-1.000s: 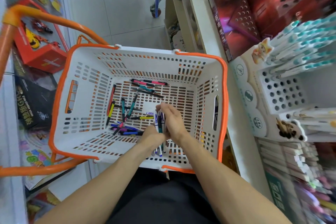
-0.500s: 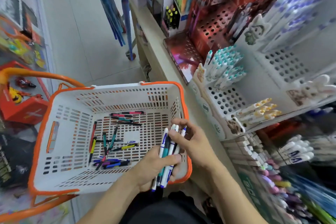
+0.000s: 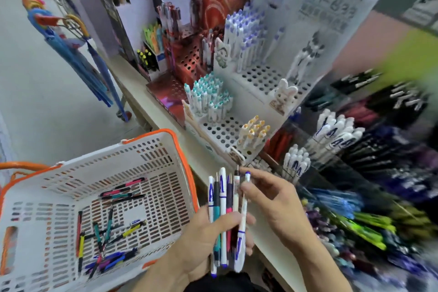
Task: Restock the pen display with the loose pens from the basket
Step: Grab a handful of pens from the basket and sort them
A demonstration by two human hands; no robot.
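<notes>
My left hand (image 3: 203, 242) grips a bundle of several pens (image 3: 225, 218), white, teal and dark ones, held upright just right of the basket. My right hand (image 3: 272, 199) pinches the top of the rightmost white pen (image 3: 244, 220) in that bundle. The white basket with an orange rim (image 3: 182, 161) stands at the lower left, and several loose pens (image 3: 106, 239) lie on its floor. The white perforated pen display (image 3: 222, 130) rises in tiers on the shelf ahead, partly filled with teal-capped, yellow-capped and blue-capped pens.
A red perforated display (image 3: 187, 61) stands behind the white one. More white pens (image 3: 331, 135) and blurred coloured pens (image 3: 369, 223) fill racks at the right. Umbrellas (image 3: 78, 54) hang over the floor at the left. The shelf edge (image 3: 132, 87) runs diagonally.
Both hands lifted out of the basket with the pen bundle and moved right toward the display. The view swung up from the basket to the shelves.
</notes>
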